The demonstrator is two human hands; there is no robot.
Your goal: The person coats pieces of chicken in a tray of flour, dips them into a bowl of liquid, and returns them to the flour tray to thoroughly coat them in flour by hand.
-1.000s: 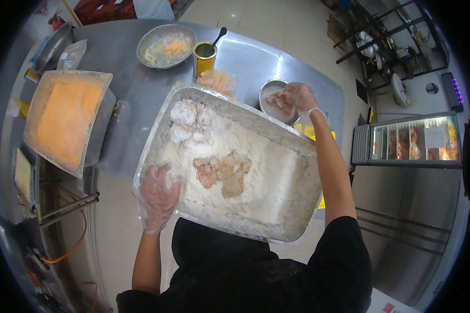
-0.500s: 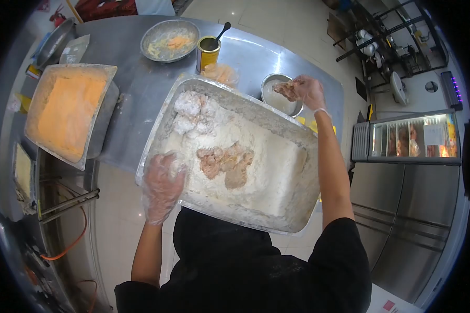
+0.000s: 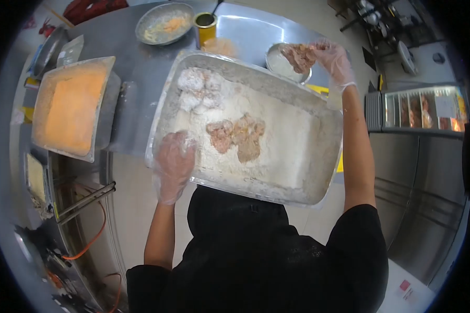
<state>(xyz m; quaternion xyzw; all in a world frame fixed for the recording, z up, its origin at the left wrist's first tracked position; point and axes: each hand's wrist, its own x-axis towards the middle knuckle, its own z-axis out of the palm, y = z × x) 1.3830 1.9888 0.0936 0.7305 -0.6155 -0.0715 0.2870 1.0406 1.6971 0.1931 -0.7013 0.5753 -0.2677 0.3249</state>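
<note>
"Meat piece [image 3: 299, 57]?"
"Flour pan's [image 3: 324, 141] one o'clock, pinched in the right hand [image 3: 331, 58], partly hiding the metal bowl [image 3: 269, 62]."
"Left hand [image 3: 176, 160]?"
"Pan's eight o'clock; fingers blurred, I can't tell whether spread or gripping."

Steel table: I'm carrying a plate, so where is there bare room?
Bare patches: between the orange-filled tub and the flour tray; also right of the yellow can, beyond the small bowl. Crowded: can, plastic bag and tray rim bunched.
</note>
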